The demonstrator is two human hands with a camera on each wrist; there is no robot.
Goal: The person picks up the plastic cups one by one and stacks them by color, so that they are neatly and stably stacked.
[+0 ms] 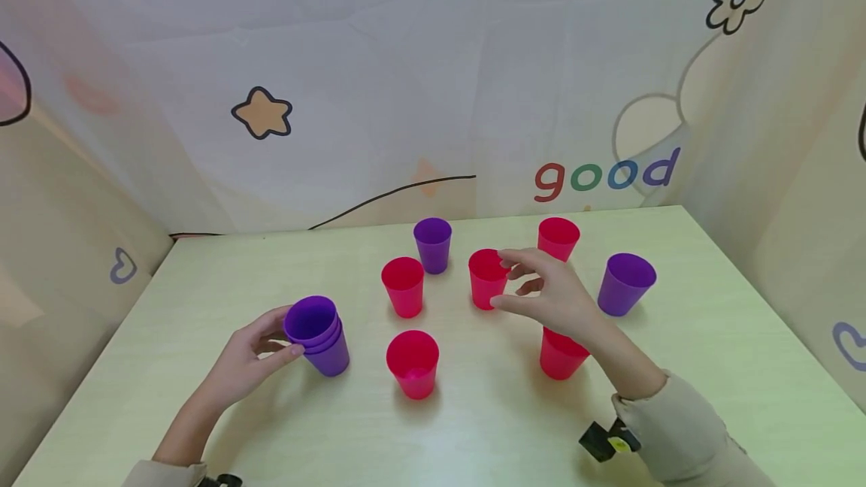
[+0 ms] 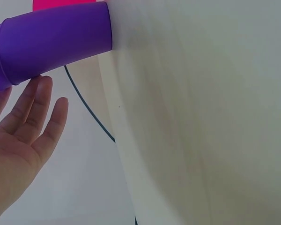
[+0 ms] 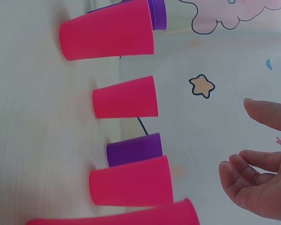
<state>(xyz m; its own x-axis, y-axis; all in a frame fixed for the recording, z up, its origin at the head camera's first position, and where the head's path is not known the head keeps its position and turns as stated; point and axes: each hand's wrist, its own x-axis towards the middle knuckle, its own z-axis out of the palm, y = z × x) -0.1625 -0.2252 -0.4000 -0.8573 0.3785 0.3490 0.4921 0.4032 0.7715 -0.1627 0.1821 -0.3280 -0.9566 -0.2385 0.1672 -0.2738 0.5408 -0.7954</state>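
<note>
On the left, my left hand (image 1: 246, 359) holds a stack of purple cups (image 1: 329, 355) near its upper rims, thumb on the near side and fingers behind. The left wrist view shows this purple stack (image 2: 58, 42) with fingertips against its side. My right hand (image 1: 551, 291) is raised with thumb and fingers parted and nothing between them. In the head view its fingertips overlap a red cup (image 1: 483, 284); the right wrist view shows the hand (image 3: 260, 183) apart from the cups. Below the right wrist, another red cup (image 1: 560, 358) is partly hidden by the forearm.
More upright cups stand on the pale table (image 1: 203, 284): a near red cup (image 1: 414, 374), a red cup (image 1: 404, 291) behind it, a purple cup (image 1: 434, 250) at the back, a far red cup (image 1: 558, 237) and a purple cup (image 1: 622, 291) at right. A printed curtain (image 1: 379, 96) hangs behind.
</note>
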